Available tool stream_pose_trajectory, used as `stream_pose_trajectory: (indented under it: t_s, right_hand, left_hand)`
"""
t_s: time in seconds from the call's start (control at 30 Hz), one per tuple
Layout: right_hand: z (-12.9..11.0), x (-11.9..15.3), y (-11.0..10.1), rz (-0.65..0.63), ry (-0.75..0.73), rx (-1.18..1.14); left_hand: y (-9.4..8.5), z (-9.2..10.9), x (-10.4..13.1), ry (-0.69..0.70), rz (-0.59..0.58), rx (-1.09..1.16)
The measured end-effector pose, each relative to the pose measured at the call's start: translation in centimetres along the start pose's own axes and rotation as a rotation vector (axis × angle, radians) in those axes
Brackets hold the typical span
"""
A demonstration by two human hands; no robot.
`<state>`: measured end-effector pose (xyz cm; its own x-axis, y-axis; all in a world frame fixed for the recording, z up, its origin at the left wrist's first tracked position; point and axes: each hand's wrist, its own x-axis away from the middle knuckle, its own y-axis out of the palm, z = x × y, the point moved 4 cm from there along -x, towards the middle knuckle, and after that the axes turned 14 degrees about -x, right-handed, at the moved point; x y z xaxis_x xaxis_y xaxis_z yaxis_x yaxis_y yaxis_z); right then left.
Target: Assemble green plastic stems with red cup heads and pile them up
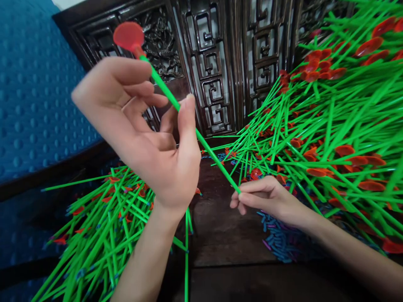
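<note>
A green stick with a red cup-shaped top slants across the view, from upper left down to the right. My left hand grips it between thumb and fingers along its upper part, below the red top. The fingertips of my right hand pinch its lower end. Beneath my right hand lies a heap of small blue and purple pieces on the dark wooden surface.
Many green sticks with red tops are piled high on the right. Another pile of such sticks lies at lower left. A carved dark wood panel stands behind, and a blue bumpy sheet is at left.
</note>
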<state>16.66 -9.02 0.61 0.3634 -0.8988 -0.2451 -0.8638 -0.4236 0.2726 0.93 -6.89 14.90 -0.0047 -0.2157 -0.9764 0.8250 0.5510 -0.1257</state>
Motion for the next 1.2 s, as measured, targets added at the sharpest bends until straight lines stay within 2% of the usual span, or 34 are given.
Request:
stream_pose_trajectory:
  t_s: [0.07, 0.13, 0.2, 0.3, 0.43, 0.67, 0.83, 0.93, 1.1, 1.2]
  right_hand:
    - [0.5, 0.0, 0.2, -0.008, 0.06, 0.082]
    - [1.2, 0.0, 0.4, -0.015, 0.087, 0.192]
    - [1.5, -0.1, 0.6, -0.035, 0.025, 0.372]
    - [1.8, -0.2, 0.8, -0.077, -0.119, 0.651]
    - [2.5, -0.2, 0.5, -0.122, -0.137, 0.868]
    - [3.9, -0.1, -0.4, -0.143, -0.005, 0.971]
    - [3.8, 0.2, -0.4, -0.173, -0.018, 0.993]
    - [3.8, 0.3, -0.4, -0.187, -0.033, 1.015]
    - [3.8, 0.2, -0.6, -0.068, -0.116, 0.958]
    - [4.0, 0.2, -0.6, -0.049, -0.134, 0.925]
  left_hand:
    - [-0.5, 0.5, 0.1, -0.133, 0.143, 0.027]
    - [-0.5, 1.1, 0.2, -0.173, 0.143, 0.145]
    - [-0.1, 1.5, 0.3, -0.203, -0.002, 0.219]
    - [0.3, 1.4, 0.4, -0.207, -0.244, 0.16]
    - [0.4, 1.5, 0.5, -0.088, -0.394, 0.052]
    - [1.1, 1.4, 0.9, 0.033, -0.574, 0.078]
    - [1.6, 1.4, 1.4, 0.05, -0.729, 0.085]
    - [1.6, 1.4, 1.4, 0.029, -0.769, 0.091]
    - [1.3, 1.3, 1.4, 0.002, -0.809, 0.127]
    - [1.1, 1.4, 1.5, 0.004, -0.81, 0.121]
